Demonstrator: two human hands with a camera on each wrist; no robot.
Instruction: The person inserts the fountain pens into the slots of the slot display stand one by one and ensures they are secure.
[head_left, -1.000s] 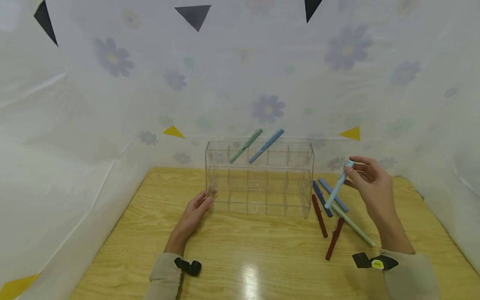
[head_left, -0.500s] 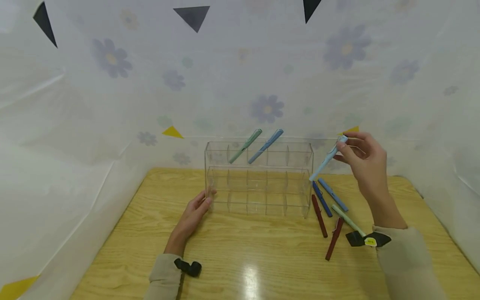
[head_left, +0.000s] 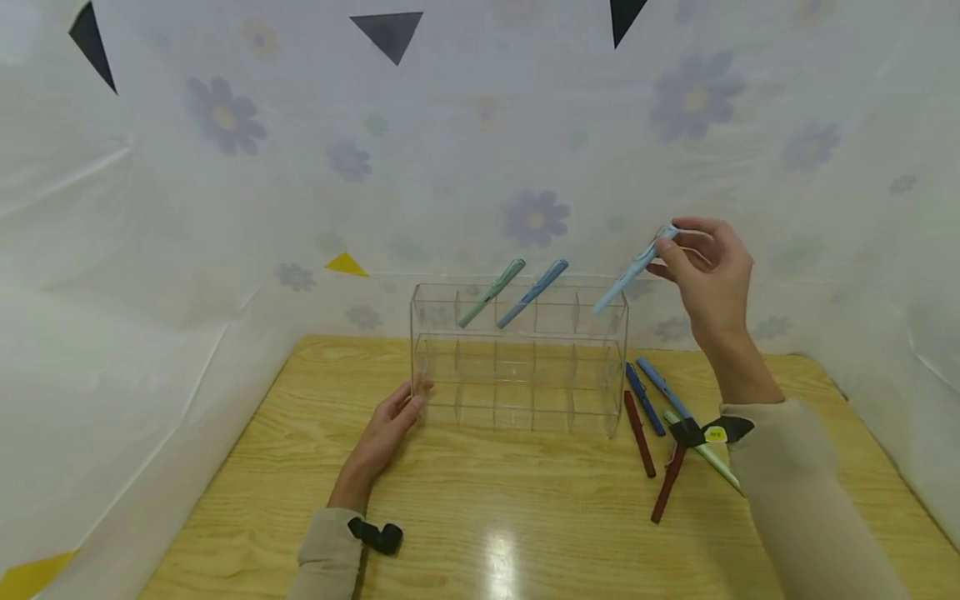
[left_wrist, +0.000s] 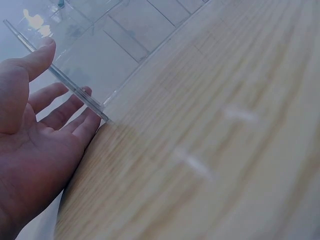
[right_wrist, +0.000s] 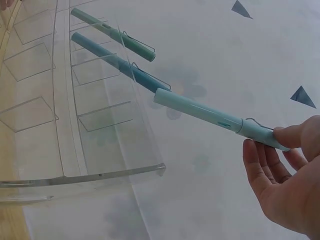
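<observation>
A clear acrylic pen rack [head_left: 517, 337] with divided compartments stands on the wooden table. My left hand [head_left: 388, 429] holds its lower left side edge, thumb in front and fingers on the other side, as the left wrist view shows. Up at the right, my right hand [head_left: 712, 275] pinches the clip end of a light blue pen [head_left: 633, 271] between thumb and fingers. The pen slants, its lower end by the rack's top right compartment; whether it touches is unclear. A green pen [right_wrist: 114, 34] and a blue pen [right_wrist: 120, 62] lean in the top row.
Right of the rack lie several pens: a dark blue pen [head_left: 645, 400], a lighter blue pen [head_left: 660, 385], a dark red pen [head_left: 639, 433], another dark red pen [head_left: 667, 492] and a light green pen [head_left: 720, 471]. A flower-patterned sheet [head_left: 480, 150] hangs behind the table [head_left: 465, 517].
My right hand has moved up and to the left with the light blue pen, from above the loose pens to the rack's top right. My left hand has stayed on the rack.
</observation>
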